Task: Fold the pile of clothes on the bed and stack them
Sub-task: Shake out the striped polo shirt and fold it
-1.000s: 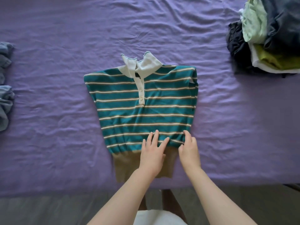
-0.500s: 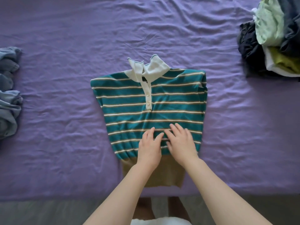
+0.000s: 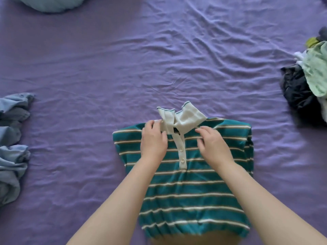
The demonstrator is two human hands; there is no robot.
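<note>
A teal polo shirt (image 3: 191, 188) with white and tan stripes lies flat on the purple bed sheet (image 3: 123, 68), front up, sleeves folded in, tan hem toward me. Its white collar (image 3: 187, 117) stands rumpled at the far end. My left hand (image 3: 153, 140) pinches the collar's left flap with curled fingers. My right hand (image 3: 214, 144) has curled fingers at the shirt's right shoulder beside the collar, gripping the fabric there. An unfolded pile of clothes (image 3: 307, 82), dark, pale green and white, sits at the right edge.
Crumpled light blue garments (image 3: 12, 144) lie at the left edge of the bed. A pale blue rounded cushion (image 3: 51, 3) shows at the top left. The sheet between is wrinkled.
Both hands have moved from the shirt's lower stripes up to the collar and shoulders. The view has shifted forward, so the shirt now sits lower in the frame.
</note>
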